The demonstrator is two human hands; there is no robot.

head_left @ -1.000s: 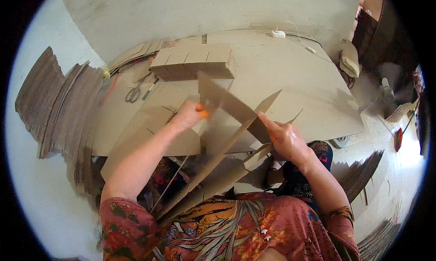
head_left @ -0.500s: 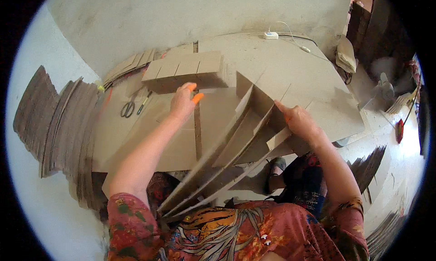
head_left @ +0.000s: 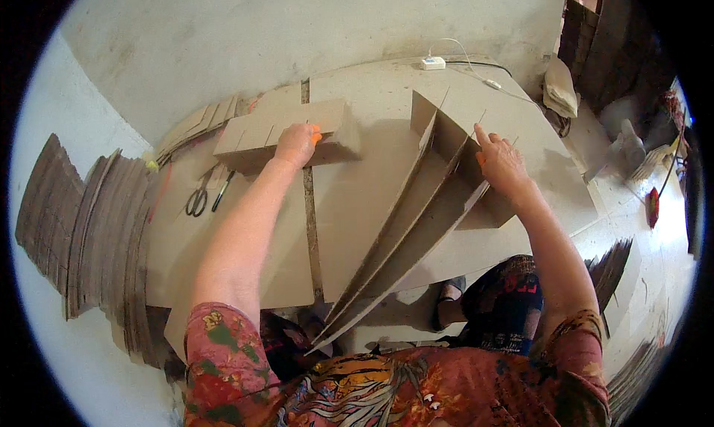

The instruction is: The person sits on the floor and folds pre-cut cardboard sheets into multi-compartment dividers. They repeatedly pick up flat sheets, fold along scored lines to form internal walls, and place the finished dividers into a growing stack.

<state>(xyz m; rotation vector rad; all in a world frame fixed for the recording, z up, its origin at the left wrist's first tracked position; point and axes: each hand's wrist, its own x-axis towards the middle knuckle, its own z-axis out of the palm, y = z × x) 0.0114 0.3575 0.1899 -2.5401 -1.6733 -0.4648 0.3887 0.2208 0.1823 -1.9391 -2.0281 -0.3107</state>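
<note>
My left hand (head_left: 297, 144) reaches over the front of a stack of slotted cardboard pieces (head_left: 253, 133), its fingers curled at the stack's edge. Orange covers show on its fingertips. To the right stands a partly assembled cardboard divider (head_left: 416, 196): long strips fan out from slots in a crosswise strip, and their near ends come together close to my body. My right hand (head_left: 502, 163) holds the divider at the crosswise strip, index finger stretched along it and thumb on the near side. Part of its grip is hidden.
Black scissors (head_left: 197, 201) and a pen (head_left: 222, 191) lie left of my left forearm. Tall cardboard stacks (head_left: 104, 234) stand at the far left. A white power adapter (head_left: 433, 63) with a cable sits by the wall. A dark gap (head_left: 311, 234) splits the tabletop.
My left hand has moved onto the stack and its fingers have closed in. The divider has shifted away from my body and right, with my right hand still at it.
</note>
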